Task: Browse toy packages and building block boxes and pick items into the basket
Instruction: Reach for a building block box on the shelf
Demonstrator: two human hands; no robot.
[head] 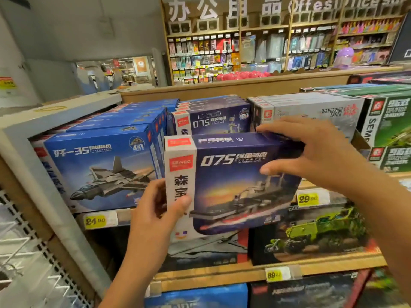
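A: Where's the 075 ship box (233,183)?
B: Up in front of the shelf (222,275). Left hand (155,210) gripping the lower left corner, right hand (315,152) clamped round the top right edge.

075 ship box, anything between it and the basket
Cannot tell: no basket shows in the head view. The 075 ship box is held clear in front of the shelf by the left hand and right hand.

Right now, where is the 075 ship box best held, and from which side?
By its two short ends. The 075 box is wide, flat and upright, so the left hand pinches the white end and the right hand clamps the top right corner, as shown.
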